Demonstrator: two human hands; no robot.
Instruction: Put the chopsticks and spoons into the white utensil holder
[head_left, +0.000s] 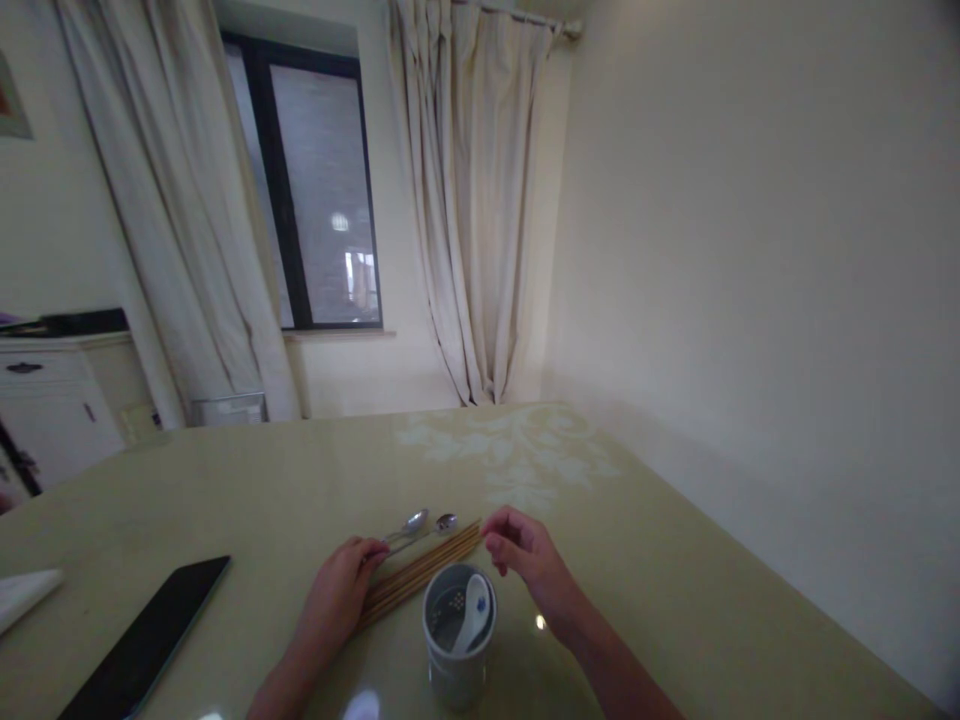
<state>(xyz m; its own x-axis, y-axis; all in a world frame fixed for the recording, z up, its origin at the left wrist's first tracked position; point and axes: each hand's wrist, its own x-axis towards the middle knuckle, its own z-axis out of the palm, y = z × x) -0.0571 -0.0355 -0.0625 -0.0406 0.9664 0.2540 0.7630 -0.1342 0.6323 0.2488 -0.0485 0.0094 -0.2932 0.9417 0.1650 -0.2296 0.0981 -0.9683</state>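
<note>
Lying on the table [675, 560], a bundle of wooden chopsticks [420, 570] sits behind a grey holder [456, 650]. The right hand [521, 550] pinches the bundle's far end in a narrow grip; the left hand [341, 590] closes on two metal spoons [420, 525].

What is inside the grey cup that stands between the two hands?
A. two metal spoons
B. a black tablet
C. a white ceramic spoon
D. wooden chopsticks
C: a white ceramic spoon leans inside the grey cup; the chopsticks lie on the table.
</note>
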